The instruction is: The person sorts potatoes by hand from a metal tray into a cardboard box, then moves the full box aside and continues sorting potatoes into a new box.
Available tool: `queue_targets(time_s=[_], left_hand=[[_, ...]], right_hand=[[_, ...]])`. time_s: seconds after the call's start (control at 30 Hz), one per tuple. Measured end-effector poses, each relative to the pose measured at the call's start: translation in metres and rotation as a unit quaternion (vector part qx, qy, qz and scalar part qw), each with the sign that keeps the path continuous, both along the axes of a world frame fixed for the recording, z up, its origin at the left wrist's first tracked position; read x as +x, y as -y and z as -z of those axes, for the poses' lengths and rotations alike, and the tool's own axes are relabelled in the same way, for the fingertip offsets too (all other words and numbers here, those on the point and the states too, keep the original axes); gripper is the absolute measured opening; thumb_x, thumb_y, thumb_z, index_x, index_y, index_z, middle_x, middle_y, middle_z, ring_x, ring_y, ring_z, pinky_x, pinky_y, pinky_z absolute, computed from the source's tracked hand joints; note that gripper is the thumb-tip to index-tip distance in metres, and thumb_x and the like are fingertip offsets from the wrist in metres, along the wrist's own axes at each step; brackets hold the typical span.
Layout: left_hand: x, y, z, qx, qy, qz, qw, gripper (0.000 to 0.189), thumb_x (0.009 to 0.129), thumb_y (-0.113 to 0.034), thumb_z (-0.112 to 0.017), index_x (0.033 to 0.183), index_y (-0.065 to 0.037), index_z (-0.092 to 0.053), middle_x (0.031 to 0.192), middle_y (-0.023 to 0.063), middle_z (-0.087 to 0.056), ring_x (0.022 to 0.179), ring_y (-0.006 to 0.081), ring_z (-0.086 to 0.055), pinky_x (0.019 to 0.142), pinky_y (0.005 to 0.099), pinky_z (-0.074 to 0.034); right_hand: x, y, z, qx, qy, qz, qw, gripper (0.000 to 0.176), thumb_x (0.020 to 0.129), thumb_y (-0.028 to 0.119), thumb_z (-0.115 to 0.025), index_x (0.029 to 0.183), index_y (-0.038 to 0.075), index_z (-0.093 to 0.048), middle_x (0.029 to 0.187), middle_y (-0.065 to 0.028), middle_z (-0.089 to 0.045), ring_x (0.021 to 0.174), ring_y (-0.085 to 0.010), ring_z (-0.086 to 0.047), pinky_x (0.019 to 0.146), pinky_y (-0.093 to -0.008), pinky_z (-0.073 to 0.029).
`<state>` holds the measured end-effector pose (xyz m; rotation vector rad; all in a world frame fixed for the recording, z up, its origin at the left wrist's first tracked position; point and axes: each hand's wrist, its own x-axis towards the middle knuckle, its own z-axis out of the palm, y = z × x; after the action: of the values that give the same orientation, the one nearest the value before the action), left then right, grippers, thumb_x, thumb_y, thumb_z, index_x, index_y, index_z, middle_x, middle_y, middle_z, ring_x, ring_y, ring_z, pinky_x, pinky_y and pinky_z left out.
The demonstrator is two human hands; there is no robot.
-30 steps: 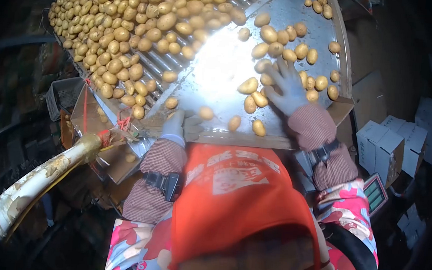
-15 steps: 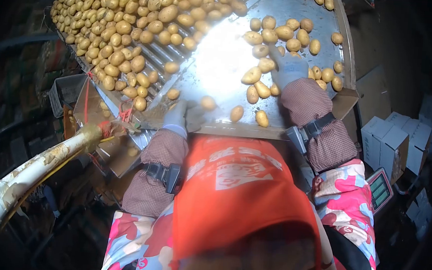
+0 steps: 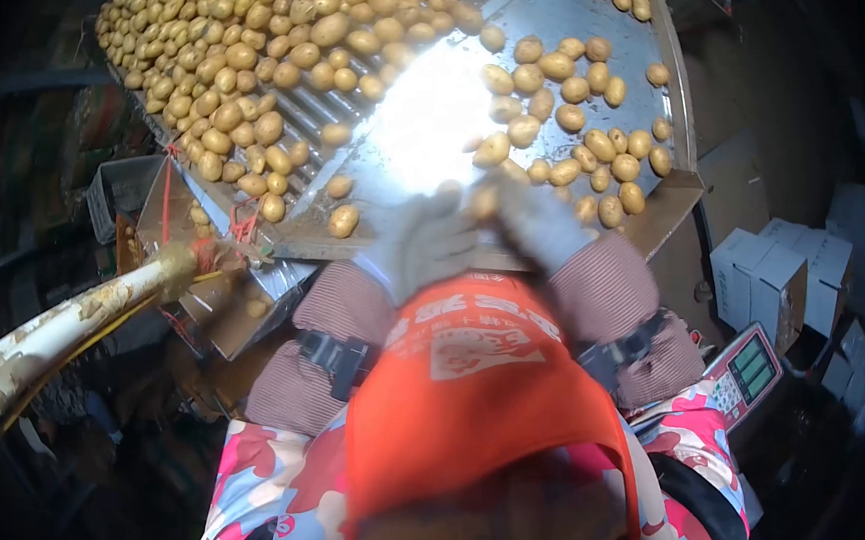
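My left hand [image 3: 430,238], in a grey glove, is over the front edge of the metal table [image 3: 616,87], its fingers blurred. Close beside it is my right hand [image 3: 529,215], also gloved and blurred, with a potato [image 3: 483,202] at its fingertips between the two hands. Whether the left fingers hold anything is hidden by blur. Loose potatoes [image 3: 570,117] lie on the metal beyond and right of my right hand. Two single potatoes [image 3: 344,221] rest left of my left hand.
A large heap of potatoes [image 3: 216,64] covers the slatted rack [image 3: 315,111] at the upper left. A peeling white pole [image 3: 68,325] juts in at left. White boxes [image 3: 753,272] and a scale with a display [image 3: 750,367] are at right.
My left hand has moved right, and my right hand has come down and left towards it. Several potatoes near the right hand have shifted. The view has moved slightly.
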<state>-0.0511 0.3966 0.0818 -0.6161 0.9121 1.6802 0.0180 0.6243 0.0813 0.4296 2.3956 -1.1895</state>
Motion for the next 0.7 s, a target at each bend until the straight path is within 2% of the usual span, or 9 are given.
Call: queue_targets(time_s=[0.07, 0.13, 0.23, 0.3, 0.4, 0.47, 0.53, 0.6, 0.7], left_hand=[[0.011, -0.010, 0.010, 0.086, 0.040, -0.014, 0.995, 0.045, 0.101, -0.032, -0.061, 0.136, -0.003, -0.055, 0.129, 0.0145, -0.064, 0.123, 0.0244, -0.059, 0.104, 0.0398, -0.050], [0.020, 0.010, 0.003, 0.076, -0.019, -0.026, 0.997, 0.037, 0.103, -0.028, -0.058, 0.129, -0.002, -0.060, 0.119, 0.0135, -0.067, 0.112, 0.0246, -0.065, 0.097, 0.0381, -0.054], [0.006, 0.059, 0.026, -0.044, -0.031, -0.057, 0.997, 0.034, 0.105, -0.029, -0.055, 0.118, 0.000, -0.065, 0.107, 0.0143, -0.071, 0.097, 0.0236, -0.068, 0.089, 0.0350, -0.056], [-0.005, 0.080, 0.023, -0.081, -0.061, -0.099, 0.990, 0.036, 0.105, -0.031, -0.053, 0.111, 0.002, -0.068, 0.096, 0.0143, -0.072, 0.083, 0.0219, -0.068, 0.081, 0.0316, -0.057], [-0.016, 0.080, 0.012, -0.189, -0.171, -0.092, 0.963, 0.042, 0.107, -0.033, -0.050, 0.102, 0.004, -0.068, 0.088, 0.0148, -0.072, 0.069, 0.0184, -0.063, 0.067, 0.0274, -0.053], [-0.023, 0.085, 0.038, -0.208, -0.175, -0.045, 0.961, 0.045, 0.106, -0.036, -0.050, 0.097, 0.005, -0.067, 0.089, 0.0157, -0.072, 0.061, 0.0158, -0.057, 0.059, 0.0258, -0.050], [-0.026, 0.067, 0.038, -0.243, -0.202, 0.004, 0.949, 0.046, 0.105, -0.037, -0.051, 0.097, 0.005, -0.067, 0.089, 0.0155, -0.072, 0.060, 0.0157, -0.058, 0.057, 0.0267, -0.050], [-0.031, 0.059, 0.055, -0.266, -0.200, 0.047, 0.942, 0.046, 0.106, -0.044, -0.049, 0.111, -0.001, -0.065, 0.099, 0.0118, -0.072, 0.063, 0.0170, -0.062, 0.053, 0.0278, -0.051], [-0.036, 0.053, 0.053, -0.271, -0.198, 0.073, 0.939, 0.049, 0.105, -0.045, -0.047, 0.125, -0.001, -0.060, 0.115, 0.0146, -0.071, 0.065, 0.0205, -0.064, 0.053, 0.0327, -0.051]], right_hand=[[0.021, 0.023, -0.004, -0.168, -0.164, -0.021, 0.972, 0.052, 0.090, 0.019, -0.064, 0.140, 0.008, -0.056, 0.130, -0.0171, -0.064, 0.123, -0.0361, -0.059, 0.107, -0.0440, -0.046], [0.035, 0.008, 0.026, 0.010, -0.266, -0.073, 0.961, 0.039, 0.093, 0.018, -0.063, 0.130, 0.007, -0.063, 0.128, -0.0166, -0.063, 0.122, -0.0348, -0.058, 0.104, -0.0446, -0.046], [0.068, -0.036, 0.064, 0.244, -0.300, -0.125, 0.914, 0.036, 0.084, 0.014, -0.067, 0.118, 0.007, -0.067, 0.120, -0.0156, -0.064, 0.113, -0.0345, -0.059, 0.096, -0.0447, -0.048], [0.084, -0.062, 0.057, 0.281, -0.220, -0.119, 0.927, 0.031, 0.079, 0.014, -0.069, 0.109, 0.009, -0.068, 0.108, -0.0142, -0.067, 0.102, -0.0341, -0.063, 0.088, -0.0440, -0.050], [0.124, -0.094, 0.064, 0.349, -0.159, 0.006, 0.923, 0.026, 0.083, 0.015, -0.069, 0.108, 0.010, -0.070, 0.100, -0.0122, -0.069, 0.092, -0.0349, -0.065, 0.084, -0.0442, -0.052], [0.125, -0.121, 0.052, 0.374, -0.103, 0.076, 0.918, 0.025, 0.086, 0.016, -0.069, 0.111, 0.011, -0.071, 0.098, -0.0114, -0.070, 0.089, -0.0344, -0.066, 0.083, -0.0438, -0.053], [0.087, -0.150, 0.034, 0.352, -0.152, 0.142, 0.913, 0.029, 0.090, 0.021, -0.070, 0.118, 0.012, -0.071, 0.108, -0.0148, -0.071, 0.098, -0.0357, -0.066, 0.089, -0.0434, -0.053], [0.038, -0.190, 0.047, 0.299, -0.247, 0.159, 0.908, 0.036, 0.093, 0.024, -0.069, 0.127, 0.013, -0.068, 0.120, -0.0173, -0.069, 0.111, -0.0338, -0.065, 0.097, -0.0413, -0.051], [-0.059, -0.213, 0.047, 0.190, -0.133, 0.230, 0.945, 0.057, 0.095, 0.045, -0.056, 0.146, 0.020, -0.053, 0.149, -0.0187, -0.052, 0.139, -0.0360, -0.048, 0.116, -0.0430, -0.037]])
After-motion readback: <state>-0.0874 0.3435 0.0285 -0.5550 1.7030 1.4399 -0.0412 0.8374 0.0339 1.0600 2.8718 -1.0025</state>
